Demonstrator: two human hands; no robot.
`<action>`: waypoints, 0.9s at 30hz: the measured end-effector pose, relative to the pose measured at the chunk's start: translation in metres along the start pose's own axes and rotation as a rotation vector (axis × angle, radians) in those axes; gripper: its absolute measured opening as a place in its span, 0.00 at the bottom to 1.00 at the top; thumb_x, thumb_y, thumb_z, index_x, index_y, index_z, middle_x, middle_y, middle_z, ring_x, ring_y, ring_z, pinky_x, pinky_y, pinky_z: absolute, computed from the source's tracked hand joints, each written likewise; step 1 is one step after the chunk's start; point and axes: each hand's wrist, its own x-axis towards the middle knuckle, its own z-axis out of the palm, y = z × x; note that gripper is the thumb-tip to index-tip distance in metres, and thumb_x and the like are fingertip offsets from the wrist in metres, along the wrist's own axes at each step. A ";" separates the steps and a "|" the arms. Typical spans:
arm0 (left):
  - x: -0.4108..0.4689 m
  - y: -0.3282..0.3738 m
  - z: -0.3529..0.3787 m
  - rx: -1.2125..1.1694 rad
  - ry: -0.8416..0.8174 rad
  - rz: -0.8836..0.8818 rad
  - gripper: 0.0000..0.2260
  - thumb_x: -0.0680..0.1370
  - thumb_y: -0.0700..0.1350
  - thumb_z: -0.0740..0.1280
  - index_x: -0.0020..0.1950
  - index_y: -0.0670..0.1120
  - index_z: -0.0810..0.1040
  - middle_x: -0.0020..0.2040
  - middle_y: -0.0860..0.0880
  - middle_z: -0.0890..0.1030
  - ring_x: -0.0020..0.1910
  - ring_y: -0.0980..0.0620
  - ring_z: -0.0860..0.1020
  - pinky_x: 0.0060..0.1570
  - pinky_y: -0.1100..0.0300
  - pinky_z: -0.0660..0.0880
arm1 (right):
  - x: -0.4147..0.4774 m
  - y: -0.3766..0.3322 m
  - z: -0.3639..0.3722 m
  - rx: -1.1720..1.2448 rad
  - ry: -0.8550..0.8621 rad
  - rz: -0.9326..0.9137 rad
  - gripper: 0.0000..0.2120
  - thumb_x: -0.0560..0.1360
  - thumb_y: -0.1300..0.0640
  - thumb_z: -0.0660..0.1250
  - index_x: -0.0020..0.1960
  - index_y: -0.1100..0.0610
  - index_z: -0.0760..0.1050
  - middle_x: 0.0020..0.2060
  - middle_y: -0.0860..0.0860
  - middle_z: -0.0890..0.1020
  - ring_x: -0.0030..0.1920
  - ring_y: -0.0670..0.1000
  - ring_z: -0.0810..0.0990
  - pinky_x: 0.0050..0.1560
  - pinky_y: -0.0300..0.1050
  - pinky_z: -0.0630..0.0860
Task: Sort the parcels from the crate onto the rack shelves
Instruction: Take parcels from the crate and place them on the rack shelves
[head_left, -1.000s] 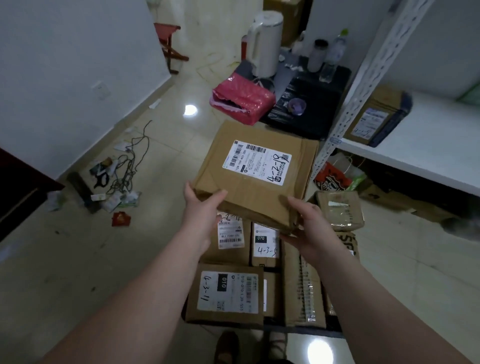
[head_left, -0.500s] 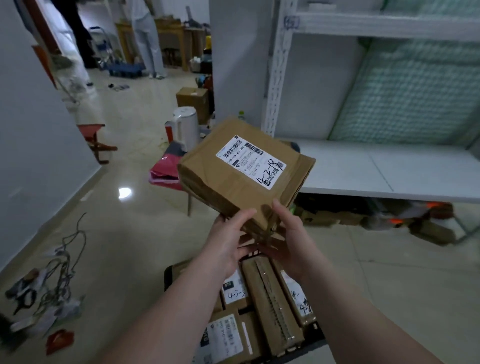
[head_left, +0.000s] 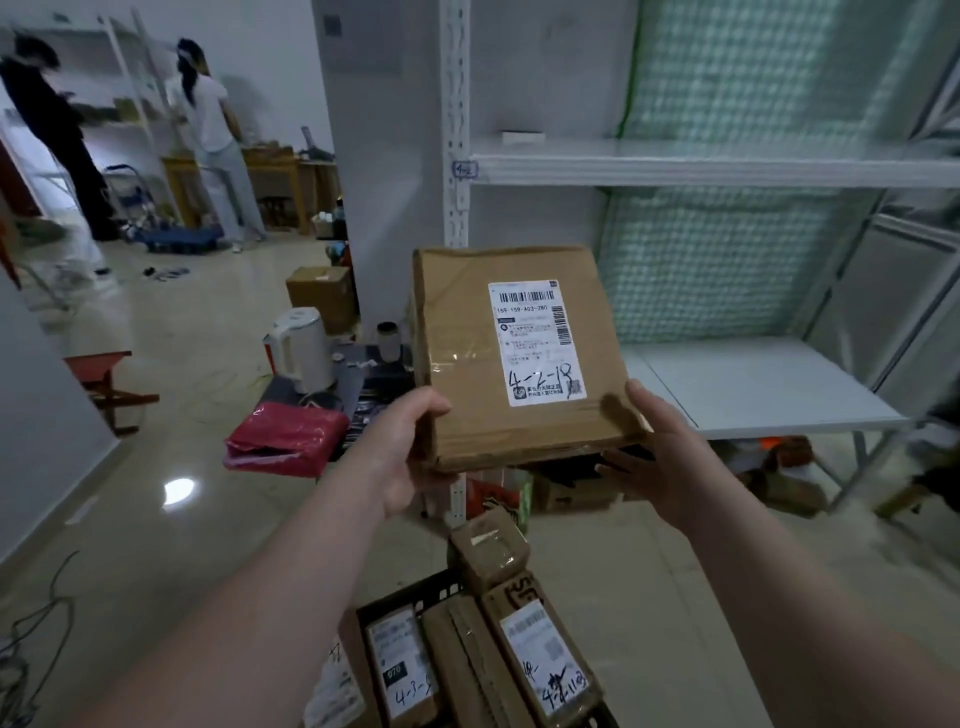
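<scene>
Left hand and right hand grip my flat brown cardboard parcel marked 4-2-18, lifted above the black crate; I'd keep it level, sliding onto the white rack shelf.

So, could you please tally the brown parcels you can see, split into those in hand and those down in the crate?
Held in both hands: 1, the parcel marked 4-2-18, left hand, right hand.
In or on the black crate: 4, namely and the small one on top.
Total: 5.
</scene>
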 end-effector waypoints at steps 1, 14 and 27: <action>0.004 0.006 0.010 0.008 -0.002 0.018 0.10 0.74 0.47 0.63 0.52 0.46 0.77 0.46 0.43 0.79 0.46 0.44 0.76 0.48 0.49 0.73 | 0.004 -0.009 -0.007 -0.018 -0.024 -0.005 0.32 0.71 0.39 0.70 0.70 0.49 0.68 0.63 0.54 0.76 0.56 0.59 0.80 0.49 0.52 0.81; 0.069 0.065 0.205 -0.044 -0.028 0.215 0.29 0.66 0.50 0.66 0.66 0.43 0.68 0.54 0.41 0.77 0.49 0.43 0.77 0.39 0.54 0.75 | 0.072 -0.140 -0.119 -0.119 -0.028 -0.164 0.22 0.77 0.45 0.66 0.68 0.52 0.69 0.59 0.53 0.76 0.60 0.55 0.75 0.50 0.49 0.79; 0.108 0.112 0.344 0.150 0.254 0.415 0.08 0.79 0.49 0.60 0.53 0.48 0.74 0.47 0.47 0.76 0.47 0.48 0.73 0.46 0.55 0.68 | 0.134 -0.253 -0.202 -0.249 -0.152 -0.361 0.05 0.81 0.52 0.60 0.54 0.47 0.75 0.49 0.45 0.79 0.49 0.46 0.76 0.58 0.52 0.74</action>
